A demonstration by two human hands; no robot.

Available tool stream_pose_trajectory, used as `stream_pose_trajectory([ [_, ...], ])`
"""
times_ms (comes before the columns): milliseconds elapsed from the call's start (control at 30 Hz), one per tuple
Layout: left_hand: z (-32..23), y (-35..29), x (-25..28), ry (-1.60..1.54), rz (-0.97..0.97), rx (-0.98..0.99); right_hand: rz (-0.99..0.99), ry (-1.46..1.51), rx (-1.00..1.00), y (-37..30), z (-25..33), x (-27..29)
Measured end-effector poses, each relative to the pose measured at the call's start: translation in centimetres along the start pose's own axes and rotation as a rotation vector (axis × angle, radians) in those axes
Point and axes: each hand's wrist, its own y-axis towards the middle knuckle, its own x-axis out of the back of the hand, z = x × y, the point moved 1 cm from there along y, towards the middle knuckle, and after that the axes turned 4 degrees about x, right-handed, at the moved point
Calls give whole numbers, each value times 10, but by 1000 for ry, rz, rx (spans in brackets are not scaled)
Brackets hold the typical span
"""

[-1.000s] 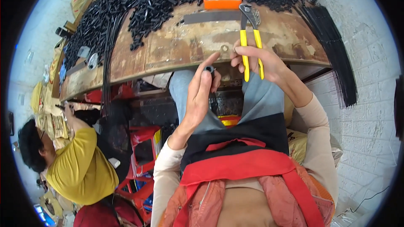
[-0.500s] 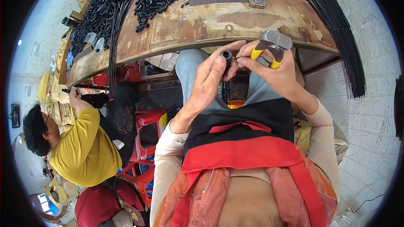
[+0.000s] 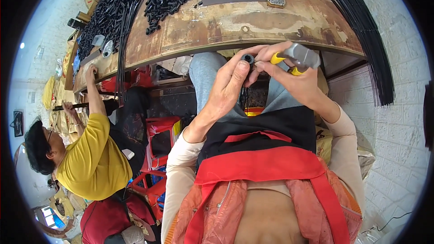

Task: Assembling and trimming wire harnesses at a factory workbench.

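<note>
- Dark tube: gripped in your left hand, round open end facing up toward you, your thumb tip just beside the opening; lower length hidden by your fingers.
- Pliers: yellow handles, grey metal head, blurred; held in your right hand, head toward the right, apart from the tube.
- Both held near the front edge of the bench.
</note>
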Motion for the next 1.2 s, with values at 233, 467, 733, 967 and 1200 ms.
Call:
stream_pose_trajectory([
  [233,9,4,11,-121,27,0,95,-238,92,25,-6,6],
  [467,10,16,39,-170,-49,-68,328,-342,-497,14,20,15],
  [733,10,17,34,17,-9,-27,449,-366,-515,7,26,18],
  [967,11,15,31,-12,53,0,548,-264,-518,17,39,35],
  [1200,-3,7,23,112,30,-8,738,-139,-792,30,48,38],
])
